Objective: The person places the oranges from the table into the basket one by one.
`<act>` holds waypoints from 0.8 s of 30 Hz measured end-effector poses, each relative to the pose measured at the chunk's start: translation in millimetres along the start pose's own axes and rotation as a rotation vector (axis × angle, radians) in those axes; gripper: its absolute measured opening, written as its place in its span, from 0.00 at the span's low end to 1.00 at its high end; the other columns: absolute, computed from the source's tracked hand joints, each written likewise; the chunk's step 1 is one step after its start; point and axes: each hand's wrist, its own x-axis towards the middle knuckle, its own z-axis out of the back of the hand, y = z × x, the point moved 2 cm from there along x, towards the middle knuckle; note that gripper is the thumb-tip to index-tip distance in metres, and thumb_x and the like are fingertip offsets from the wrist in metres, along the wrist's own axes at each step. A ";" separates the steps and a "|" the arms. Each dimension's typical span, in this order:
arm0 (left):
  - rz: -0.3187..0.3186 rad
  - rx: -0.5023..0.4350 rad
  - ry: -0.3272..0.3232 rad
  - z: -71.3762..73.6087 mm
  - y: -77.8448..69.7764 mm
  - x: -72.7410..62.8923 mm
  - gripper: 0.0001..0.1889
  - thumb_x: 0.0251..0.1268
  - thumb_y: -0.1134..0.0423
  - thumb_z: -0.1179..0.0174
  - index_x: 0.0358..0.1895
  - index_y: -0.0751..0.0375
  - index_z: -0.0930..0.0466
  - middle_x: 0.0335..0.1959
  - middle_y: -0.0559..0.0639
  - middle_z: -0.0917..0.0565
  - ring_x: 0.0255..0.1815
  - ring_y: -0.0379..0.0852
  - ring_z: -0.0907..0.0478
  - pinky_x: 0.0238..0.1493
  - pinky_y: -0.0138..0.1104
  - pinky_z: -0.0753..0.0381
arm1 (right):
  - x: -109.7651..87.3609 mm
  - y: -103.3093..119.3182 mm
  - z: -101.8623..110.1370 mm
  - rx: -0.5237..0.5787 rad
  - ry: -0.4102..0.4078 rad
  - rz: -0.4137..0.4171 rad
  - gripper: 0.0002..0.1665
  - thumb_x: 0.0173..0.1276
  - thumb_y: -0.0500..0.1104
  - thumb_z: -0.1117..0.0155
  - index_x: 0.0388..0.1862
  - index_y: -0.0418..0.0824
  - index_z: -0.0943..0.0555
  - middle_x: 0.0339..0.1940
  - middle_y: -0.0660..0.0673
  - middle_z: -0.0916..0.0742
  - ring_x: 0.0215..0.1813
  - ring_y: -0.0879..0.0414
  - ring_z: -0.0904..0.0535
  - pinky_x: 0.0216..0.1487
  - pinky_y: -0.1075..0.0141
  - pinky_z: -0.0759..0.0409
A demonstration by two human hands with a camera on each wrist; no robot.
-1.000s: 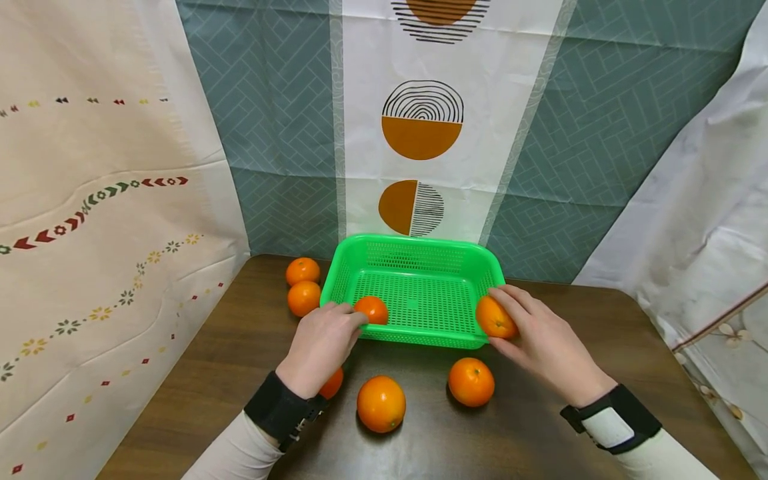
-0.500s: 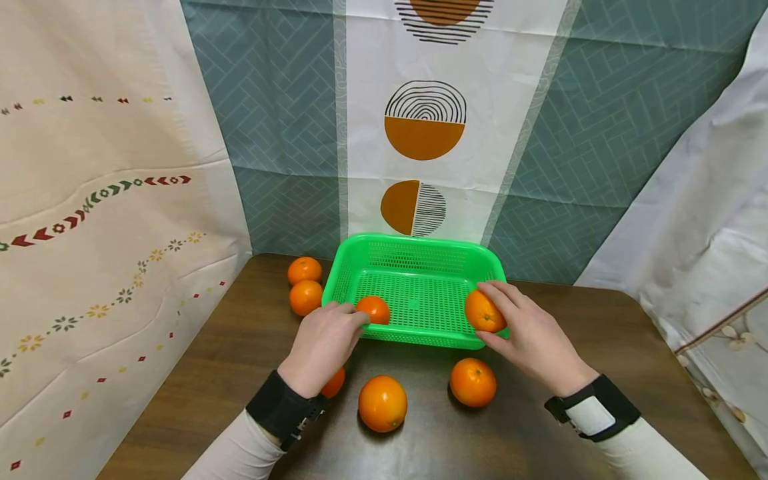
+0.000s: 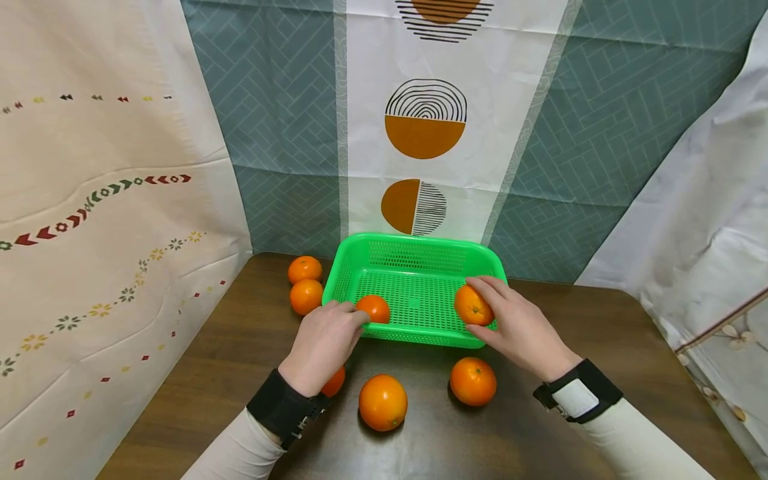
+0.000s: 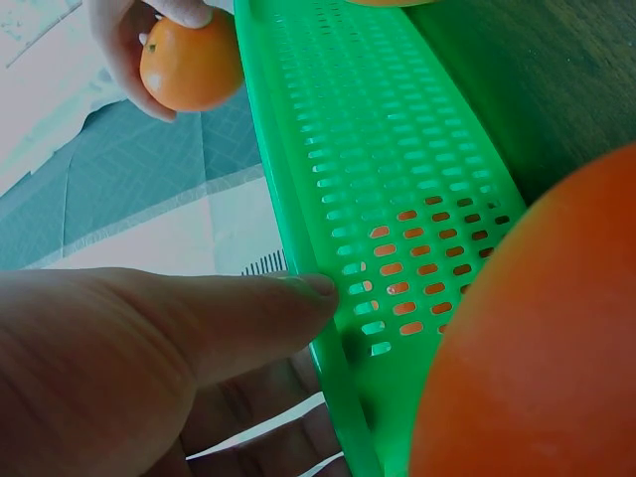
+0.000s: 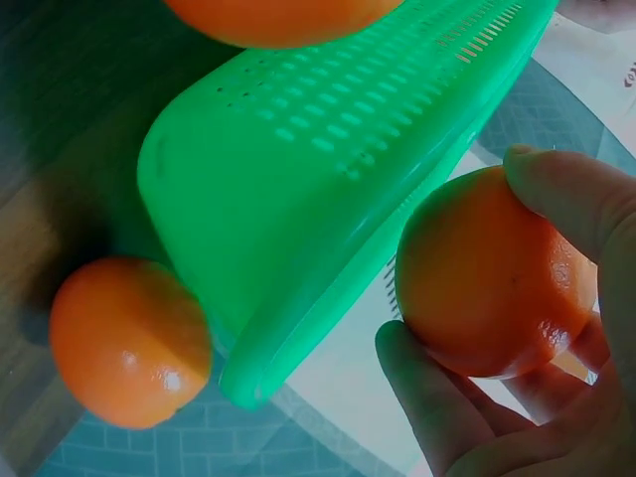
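Observation:
A green plastic basket [image 3: 414, 337] with perforated walls stands on the table. My left hand [image 3: 324, 343] grips its near rim toward the left end; in the left wrist view the thumb [image 4: 268, 313] presses the wall while fingers lie on the other side. Inside the basket, close to that hand, sits one orange [image 3: 373, 309]. My right hand [image 3: 516, 320] holds another orange [image 3: 473, 305] over the basket's right end, and the right wrist view shows the thumb [image 5: 576, 194] and fingers curled round this orange. The left hand partly hides an orange [image 3: 333, 383] on the table.
Two oranges, one behind the other [image 3: 305, 269], lie left of the basket. In front of it are an orange [image 3: 383, 403] and another orange [image 3: 473, 381]. The right wrist view has an orange [image 5: 129, 343] beside the basket's end. Patterned cloths [image 3: 288, 133] hang around the wooden table [image 3: 576, 347].
My right hand has moved left with its orange, from the basket's right rim to over its inside. The left hand has kept its grip on the near rim.

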 end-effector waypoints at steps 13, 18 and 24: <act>-0.003 0.018 0.002 0.9 0.2 -0.1 0.11 0.59 0.68 0.16 0.36 0.50 0.10 0.27 0.44 0.20 0.28 0.48 0.24 0.27 0.34 0.26 | 17.5 3.6 -11.8 0.063 0.059 -0.053 0.45 0.70 0.47 0.16 0.81 0.43 0.27 0.74 0.40 0.21 0.54 0.48 0.14 0.50 0.51 0.11; -0.003 0.019 0.006 1.1 0.2 0.0 0.11 0.59 0.67 0.16 0.37 0.50 0.09 0.27 0.44 0.20 0.28 0.48 0.23 0.27 0.34 0.26 | 24.1 7.0 -14.2 0.074 0.078 -0.048 0.46 0.69 0.47 0.15 0.81 0.41 0.26 0.73 0.39 0.20 0.56 0.47 0.15 0.52 0.52 0.11; -0.002 0.012 0.005 0.8 0.4 0.1 0.11 0.59 0.66 0.16 0.37 0.50 0.09 0.27 0.44 0.20 0.28 0.48 0.23 0.27 0.34 0.25 | 34.0 11.2 -20.2 0.065 0.096 -0.016 0.47 0.69 0.47 0.15 0.81 0.39 0.26 0.74 0.38 0.20 0.56 0.45 0.15 0.55 0.51 0.12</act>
